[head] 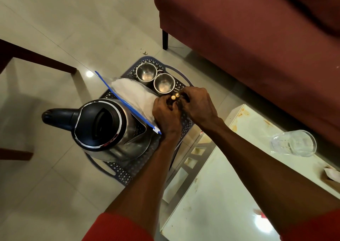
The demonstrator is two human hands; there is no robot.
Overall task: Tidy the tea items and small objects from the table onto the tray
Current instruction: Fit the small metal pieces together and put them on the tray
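While both hands (184, 108) pinch them over the tray (128, 170), two gold-capped batteries (175, 96) stand side by side.

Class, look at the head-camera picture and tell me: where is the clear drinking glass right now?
The glass lies on its side on the white table, at the right of the head view, near the red sofa.

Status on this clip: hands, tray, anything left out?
Both hands gripping batteries over tray. Kettle, bag, two cups loaded. Glass on table.
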